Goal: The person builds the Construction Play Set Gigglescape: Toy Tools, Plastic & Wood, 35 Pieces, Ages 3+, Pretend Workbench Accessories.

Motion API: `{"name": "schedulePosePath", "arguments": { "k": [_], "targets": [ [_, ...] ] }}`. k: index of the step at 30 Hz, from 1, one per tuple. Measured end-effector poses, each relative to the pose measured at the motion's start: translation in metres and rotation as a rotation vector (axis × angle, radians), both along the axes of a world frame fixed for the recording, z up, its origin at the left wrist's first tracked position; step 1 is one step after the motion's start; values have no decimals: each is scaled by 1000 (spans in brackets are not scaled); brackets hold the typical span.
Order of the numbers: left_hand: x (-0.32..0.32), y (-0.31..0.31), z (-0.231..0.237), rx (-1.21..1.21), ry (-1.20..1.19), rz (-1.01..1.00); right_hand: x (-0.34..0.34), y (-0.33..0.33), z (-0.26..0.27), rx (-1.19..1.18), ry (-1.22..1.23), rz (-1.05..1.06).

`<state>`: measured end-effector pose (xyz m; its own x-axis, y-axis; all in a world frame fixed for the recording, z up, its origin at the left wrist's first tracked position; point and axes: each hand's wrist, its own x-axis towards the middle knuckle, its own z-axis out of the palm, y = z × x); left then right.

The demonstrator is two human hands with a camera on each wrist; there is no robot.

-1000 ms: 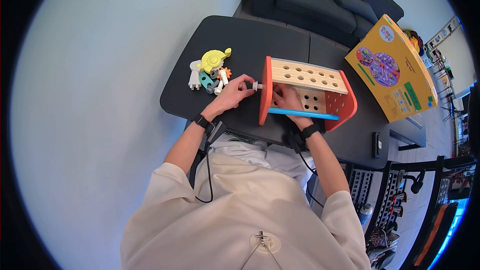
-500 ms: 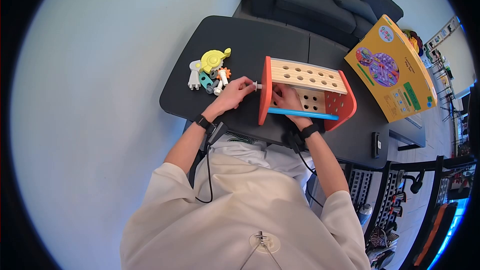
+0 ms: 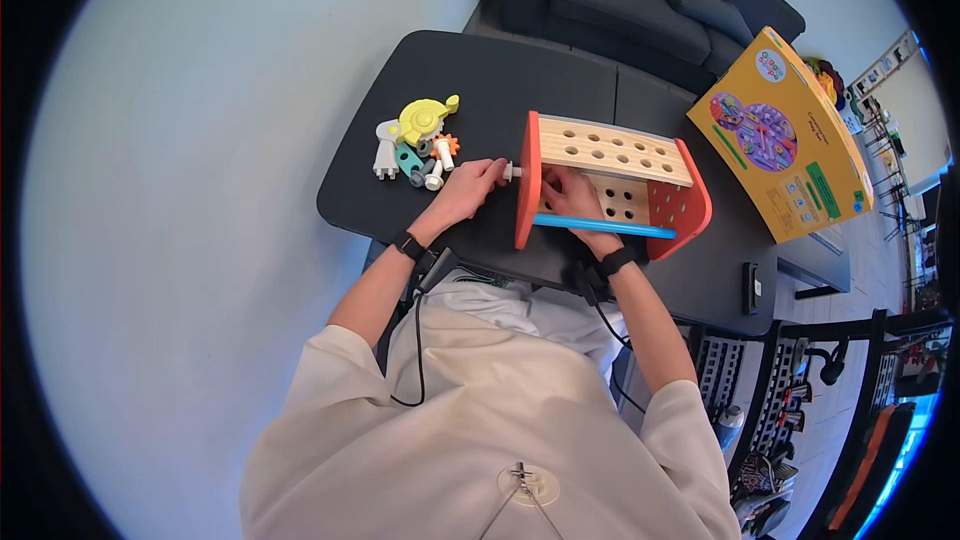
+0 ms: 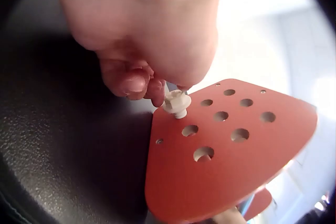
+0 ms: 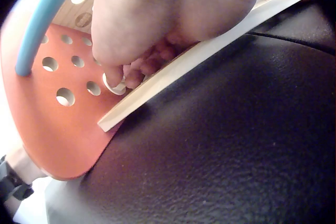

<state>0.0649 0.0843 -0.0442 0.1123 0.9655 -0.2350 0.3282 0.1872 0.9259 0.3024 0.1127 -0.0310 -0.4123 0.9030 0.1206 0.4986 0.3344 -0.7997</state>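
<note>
From where I stand, the left hand (image 3: 463,193) has its fingers drawn narrow, pinching a white plastic bolt with a six-sided head (image 4: 177,101). The bolt sits just ahead of those fingertips, its shank in a hole near the edge of a flat red panel pierced with round holes (image 4: 226,140). How the fingertips meet the head is hard to see, since the hand covers its back.

On the panel's other side, the right hand (image 3: 575,198) reaches inside a wooden toy bench (image 3: 610,147). Its fingers are curled, one fingertip lying across a white round piece (image 5: 113,88) against the panel's inner face; the hand hides most of that piece, and whether it meets the bolt I can't tell. A round blue rod (image 3: 605,227) crosses over the right wrist.

Beside the left fingers, on the side away from the bench, lies a pile of plastic parts topped by a yellow rounded piece (image 3: 424,122); the smaller parts overlap and are hard to separate.

Compared with half a second ago, the left fingers are bunched closer together behind the bolt head, while the right hand, bench and pile look unchanged.
</note>
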Motion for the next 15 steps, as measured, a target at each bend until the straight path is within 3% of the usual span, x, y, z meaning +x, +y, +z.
{"name": "schedulePosePath", "arguments": {
  "k": [8, 15],
  "targets": [
    [-3, -8, 14, 107, -69, -109, 0, 3, -5, 8, 1, 6],
    [1, -3, 10, 11, -147, -15, 0, 1, -2, 10, 13, 7]
  ]
}}
